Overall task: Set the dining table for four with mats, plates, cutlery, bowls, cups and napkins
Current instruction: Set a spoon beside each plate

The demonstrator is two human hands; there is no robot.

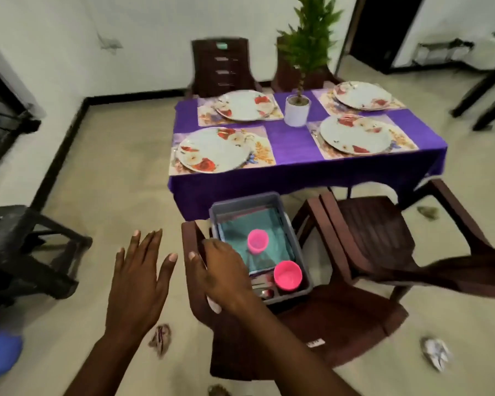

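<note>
Left hand (pixel 139 277) spread, holding nothing — right hand's (pixel 222 274) grip at grey bin (pixel 272 200) unclear.

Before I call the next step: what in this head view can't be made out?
- Cutlery in the grey bin: dark near corner, blurred, partly behind the right hand; count unreadable.
- Teal cloths: stacked under two pink cups; number unclear.
- Bowls: none identifiable.
- White object under the right hand: mostly hidden.
- Far chair: motion-blurred.
</note>
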